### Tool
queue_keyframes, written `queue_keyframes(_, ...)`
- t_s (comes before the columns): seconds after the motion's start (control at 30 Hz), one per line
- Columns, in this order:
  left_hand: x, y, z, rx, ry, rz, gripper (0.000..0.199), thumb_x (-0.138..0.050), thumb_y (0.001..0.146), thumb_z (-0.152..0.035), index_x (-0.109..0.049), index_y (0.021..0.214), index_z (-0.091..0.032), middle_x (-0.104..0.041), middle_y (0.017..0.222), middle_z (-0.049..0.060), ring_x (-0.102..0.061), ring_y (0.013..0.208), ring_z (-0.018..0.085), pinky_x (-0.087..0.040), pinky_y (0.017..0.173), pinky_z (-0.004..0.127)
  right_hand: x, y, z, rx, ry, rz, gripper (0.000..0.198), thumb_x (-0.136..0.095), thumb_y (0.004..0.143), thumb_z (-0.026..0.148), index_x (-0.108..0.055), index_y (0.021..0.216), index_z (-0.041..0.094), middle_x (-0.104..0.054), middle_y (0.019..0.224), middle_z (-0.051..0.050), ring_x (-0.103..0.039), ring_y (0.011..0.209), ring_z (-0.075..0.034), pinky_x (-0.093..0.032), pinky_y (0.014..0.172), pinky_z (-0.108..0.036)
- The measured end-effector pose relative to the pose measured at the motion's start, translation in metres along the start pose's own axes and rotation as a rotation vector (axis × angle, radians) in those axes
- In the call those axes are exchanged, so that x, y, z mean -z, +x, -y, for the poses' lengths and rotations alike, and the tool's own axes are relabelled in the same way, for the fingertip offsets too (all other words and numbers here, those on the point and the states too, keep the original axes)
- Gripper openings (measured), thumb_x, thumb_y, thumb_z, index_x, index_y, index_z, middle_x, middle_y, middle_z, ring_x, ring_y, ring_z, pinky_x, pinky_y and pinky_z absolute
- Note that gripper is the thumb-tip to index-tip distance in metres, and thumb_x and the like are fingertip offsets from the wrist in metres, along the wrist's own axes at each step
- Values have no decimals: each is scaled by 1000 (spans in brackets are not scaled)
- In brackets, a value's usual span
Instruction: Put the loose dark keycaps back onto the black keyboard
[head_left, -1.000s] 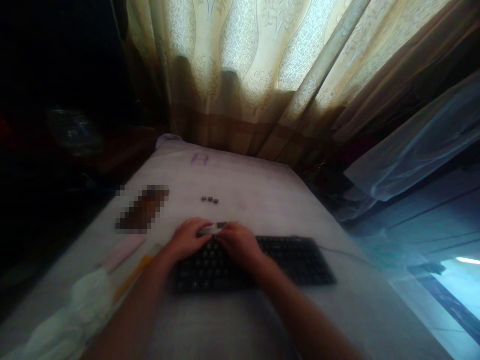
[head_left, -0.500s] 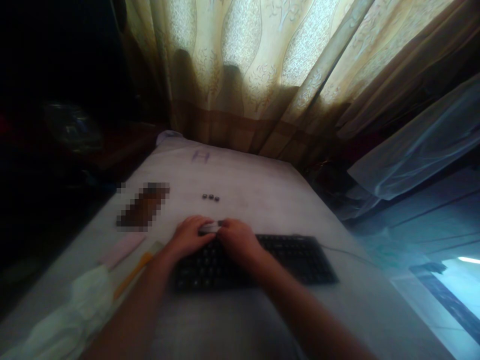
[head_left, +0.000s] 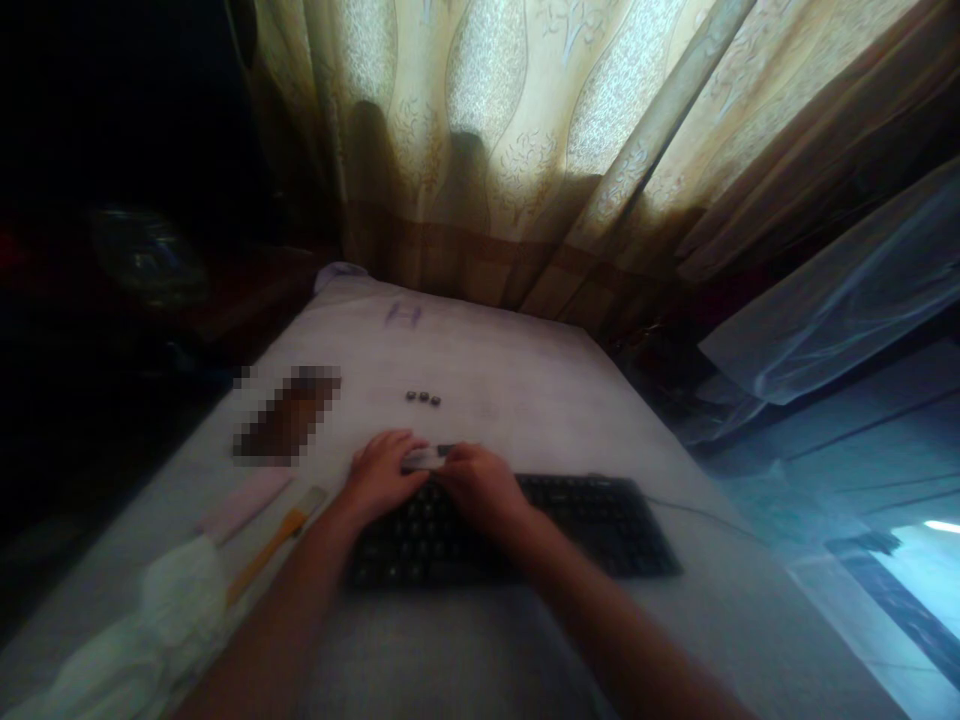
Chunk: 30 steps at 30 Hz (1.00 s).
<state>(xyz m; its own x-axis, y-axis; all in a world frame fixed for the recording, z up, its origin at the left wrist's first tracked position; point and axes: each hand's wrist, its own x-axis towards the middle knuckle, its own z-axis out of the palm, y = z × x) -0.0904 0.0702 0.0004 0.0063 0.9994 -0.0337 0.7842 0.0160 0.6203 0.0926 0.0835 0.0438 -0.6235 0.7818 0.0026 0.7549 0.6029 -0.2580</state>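
We log left hand [head_left: 382, 477] and right hand [head_left: 482, 487] curled at the black rectangular keyboard's [head_left: 600, 525] far-left corner on pale cloth [head_left: 495, 350], whether pinching we cannot tell; a forward slip might scatter three small dark square pieces [head_left: 424, 397] beyond.

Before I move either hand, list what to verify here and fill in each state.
1. Left hand at the keyboard's far left part: ok.
2. Right hand over the black computer keyboard: ok.
3. What the right fingertips hold: cannot tell, too blurred.
4. Three small dark keycaps lying beyond the keyboard, apart from it: ok.
5. Orange-handled brush clear of the left forearm: cannot tell, the arm passes close in view.
6. Keyboard cable unplugged: cannot tell, its far end isn't visible.
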Motion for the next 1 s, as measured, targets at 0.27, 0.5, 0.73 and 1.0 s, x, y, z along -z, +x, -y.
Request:
queue_keyframes(0.27,4,1,5,-37,-129,10,49,-64,70,-39,-66,117,-26,-58,137,7,-44,133,29,-29,114,45,-4,-8,-14,-2,349,-171,21,-58,89,17,-75,101,20,-73,100,-6,-65,91,-16,-49,87,-28)
queue_keyframes(0.5,13,0,11,-35,-400,-41,48,-52,79,-41,-64,120,-19,-67,125,8,-61,116,24,-45,102,39,7,19,-34,-125,291,-171,20,-59,87,17,-76,99,20,-75,101,-7,-68,94,-18,-49,86,-28)
queue_keyframes(0.73,12,2,19,48,-617,-286,53,-51,78,-64,-71,98,-19,-74,107,9,-65,108,27,-46,101,44,1,75,-54,-300,266,-94,26,-57,87,20,-75,107,22,-74,110,-5,-67,106,-19,-48,91,-27)
queue_keyframes(1.0,9,3,19,134,-828,-433,63,-55,69,-76,-72,86,-17,-75,95,11,-69,93,26,-56,81,39,-12,107,-58,-388,260,-115,35,-61,85,30,-70,117,23,-74,109,-4,-68,102,-20,-50,85,-28)
